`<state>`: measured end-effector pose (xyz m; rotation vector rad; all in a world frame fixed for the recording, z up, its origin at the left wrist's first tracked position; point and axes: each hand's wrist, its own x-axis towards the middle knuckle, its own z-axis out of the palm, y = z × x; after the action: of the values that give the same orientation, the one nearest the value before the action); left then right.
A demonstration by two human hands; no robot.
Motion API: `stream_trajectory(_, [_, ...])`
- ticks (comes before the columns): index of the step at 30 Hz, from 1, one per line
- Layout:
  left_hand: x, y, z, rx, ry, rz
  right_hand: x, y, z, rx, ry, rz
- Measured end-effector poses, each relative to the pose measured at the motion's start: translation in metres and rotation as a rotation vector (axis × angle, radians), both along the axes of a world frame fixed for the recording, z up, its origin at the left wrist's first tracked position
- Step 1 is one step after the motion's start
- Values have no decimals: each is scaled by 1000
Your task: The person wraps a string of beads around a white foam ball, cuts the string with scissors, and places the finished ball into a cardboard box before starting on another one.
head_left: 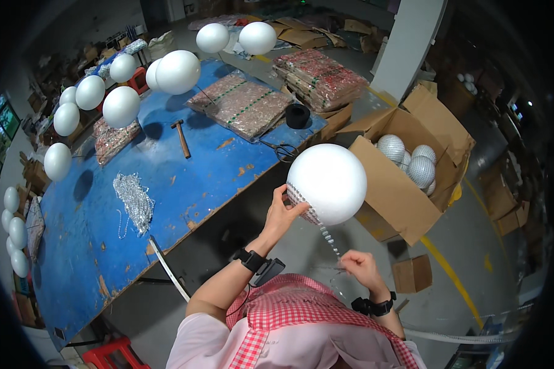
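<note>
A large white foam-like ball [329,181] is in front of me, its lower left side covered with rows of small silver mirror tiles. My left hand [281,212] grips that side, thumb and fingers pressed on the tiled rows. From the bottom of the ball a strip of silver tiles [329,238] runs down to my right hand [361,267]. The fingers of that hand are pinched together on the strip, and a loose end hangs below. What supports the ball from behind is hidden.
On the blue table [184,178] lie a heap of silver strips [134,200], a hammer [181,139], scissors [284,152] and a black tape roll [297,115]. Several plain white balls [121,107] stand around it. An open carton [406,200] holds tiled balls [421,171].
</note>
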<state>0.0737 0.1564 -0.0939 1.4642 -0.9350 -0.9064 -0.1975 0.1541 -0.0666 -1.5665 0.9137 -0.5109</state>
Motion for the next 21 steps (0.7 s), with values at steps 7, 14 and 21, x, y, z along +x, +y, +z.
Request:
stream_trajectory(7, [10,-10,-21,3,90,-2,4,-2,14,59,-215,1])
stream_trajectory(14, [4,-2,-3,16,182,23,11,-6,-9,8,30,-209])
stream_trajectory(21, [8,3,-3,-55,106,-96,7,-11,-10,90,-301,-294])
